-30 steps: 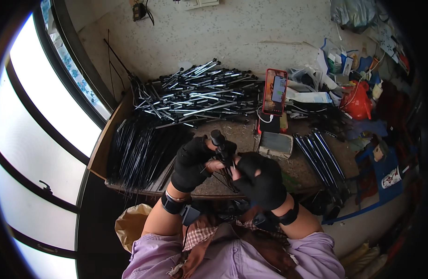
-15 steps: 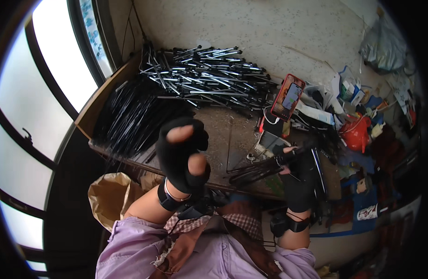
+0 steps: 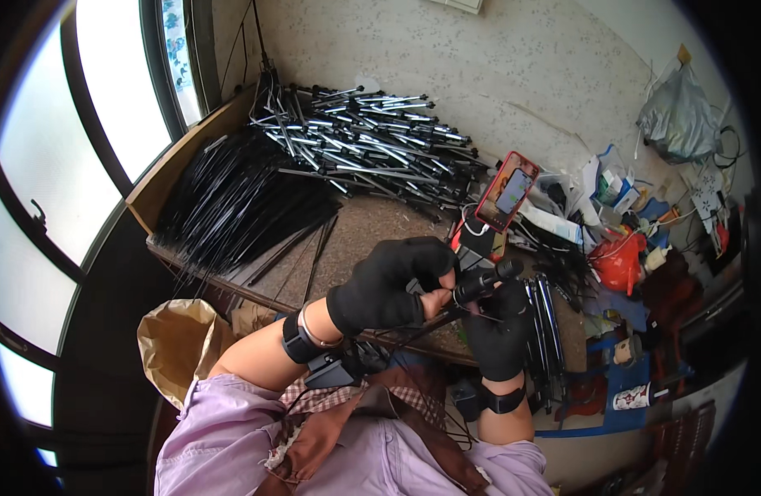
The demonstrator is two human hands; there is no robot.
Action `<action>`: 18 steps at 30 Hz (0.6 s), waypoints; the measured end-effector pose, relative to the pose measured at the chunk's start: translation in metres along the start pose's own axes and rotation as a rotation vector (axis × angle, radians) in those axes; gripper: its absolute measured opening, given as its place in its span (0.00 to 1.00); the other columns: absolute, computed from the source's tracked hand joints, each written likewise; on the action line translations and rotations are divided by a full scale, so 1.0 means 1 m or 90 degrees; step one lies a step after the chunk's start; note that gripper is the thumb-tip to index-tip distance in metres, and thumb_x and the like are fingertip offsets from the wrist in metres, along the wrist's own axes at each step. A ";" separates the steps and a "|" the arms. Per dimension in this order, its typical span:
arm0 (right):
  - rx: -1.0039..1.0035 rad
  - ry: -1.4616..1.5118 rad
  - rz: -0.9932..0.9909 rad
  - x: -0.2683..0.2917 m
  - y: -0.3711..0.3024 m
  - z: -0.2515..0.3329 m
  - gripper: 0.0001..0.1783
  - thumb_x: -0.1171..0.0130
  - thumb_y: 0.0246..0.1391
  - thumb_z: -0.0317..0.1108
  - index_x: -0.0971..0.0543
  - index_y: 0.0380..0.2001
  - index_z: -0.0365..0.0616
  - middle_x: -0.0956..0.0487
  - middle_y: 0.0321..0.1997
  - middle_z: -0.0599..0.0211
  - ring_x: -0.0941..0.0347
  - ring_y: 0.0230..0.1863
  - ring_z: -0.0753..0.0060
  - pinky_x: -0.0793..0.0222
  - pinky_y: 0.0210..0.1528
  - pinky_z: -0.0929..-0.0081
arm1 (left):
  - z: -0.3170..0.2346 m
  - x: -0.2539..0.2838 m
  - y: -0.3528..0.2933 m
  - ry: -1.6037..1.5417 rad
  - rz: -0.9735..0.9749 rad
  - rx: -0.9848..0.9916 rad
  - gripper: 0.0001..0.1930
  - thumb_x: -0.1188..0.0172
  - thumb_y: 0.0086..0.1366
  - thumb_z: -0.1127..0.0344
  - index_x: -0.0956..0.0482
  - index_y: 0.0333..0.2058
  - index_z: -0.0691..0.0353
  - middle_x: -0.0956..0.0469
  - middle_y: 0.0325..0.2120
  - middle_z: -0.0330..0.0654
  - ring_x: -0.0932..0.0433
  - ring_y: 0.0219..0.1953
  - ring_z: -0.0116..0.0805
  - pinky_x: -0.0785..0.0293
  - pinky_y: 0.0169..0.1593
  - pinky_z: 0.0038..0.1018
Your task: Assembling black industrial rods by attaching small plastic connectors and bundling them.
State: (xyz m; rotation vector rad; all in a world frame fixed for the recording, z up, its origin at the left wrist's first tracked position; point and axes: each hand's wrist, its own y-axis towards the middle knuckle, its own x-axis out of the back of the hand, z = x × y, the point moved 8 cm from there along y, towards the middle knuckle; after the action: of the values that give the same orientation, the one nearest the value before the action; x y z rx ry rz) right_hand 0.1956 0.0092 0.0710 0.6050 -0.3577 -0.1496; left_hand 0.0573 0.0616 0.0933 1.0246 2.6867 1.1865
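Observation:
My left hand [image 3: 397,283], in a black fingerless glove, reaches across to the right with thumb and fingertips pinched at a black cylindrical part [image 3: 482,283]. That part has a narrower round end pointing up and right. Close beneath it, my right hand [image 3: 500,335], gloved the same way, is closed around the part's lower side. Thin black rods [image 3: 426,329] run down and left from between the hands; where they join the part is hidden by the fingers.
A heap of silvery rods with black ends [image 3: 380,140] lies at the back of the table, thin black strips [image 3: 231,207] at its left. A phone [image 3: 509,192] stands right of them. Long rods [image 3: 544,331] lie right of my hand. A paper bag [image 3: 182,343] stands left.
My left hand has moved right and met my right hand at the black cylindrical part. My right hand has shifted slightly left, and the thin rods are now mostly behind the hands.

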 end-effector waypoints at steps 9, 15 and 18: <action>0.004 0.047 -0.074 -0.010 0.002 0.006 0.17 0.37 0.38 0.15 0.28 0.34 0.39 0.26 0.31 0.69 0.28 0.34 0.77 0.31 0.37 0.79 | 0.004 0.006 -0.008 0.008 -0.029 0.006 0.06 0.41 0.51 0.73 0.27 0.28 0.64 0.26 0.29 0.43 0.26 0.31 0.37 0.31 0.37 0.26; 0.015 0.089 -0.002 -0.009 0.011 0.011 0.18 0.37 0.38 0.14 0.28 0.35 0.40 0.26 0.32 0.70 0.29 0.34 0.77 0.31 0.38 0.79 | -0.007 0.004 -0.009 0.014 -0.044 -0.054 0.05 0.42 0.52 0.73 0.28 0.28 0.64 0.26 0.30 0.44 0.26 0.32 0.38 0.32 0.38 0.27; 0.021 0.071 0.024 -0.011 0.009 0.017 0.19 0.37 0.37 0.15 0.28 0.35 0.40 0.27 0.32 0.70 0.29 0.34 0.77 0.32 0.39 0.80 | -0.001 0.002 -0.009 -0.011 0.001 0.015 0.05 0.42 0.53 0.72 0.28 0.28 0.64 0.25 0.31 0.45 0.26 0.32 0.39 0.32 0.38 0.27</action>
State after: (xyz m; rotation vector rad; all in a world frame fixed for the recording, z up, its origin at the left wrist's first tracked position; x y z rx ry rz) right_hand 0.1789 0.0104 0.0863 0.6363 -0.2639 -0.0737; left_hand 0.0504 0.0578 0.0883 1.0346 2.6934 1.1428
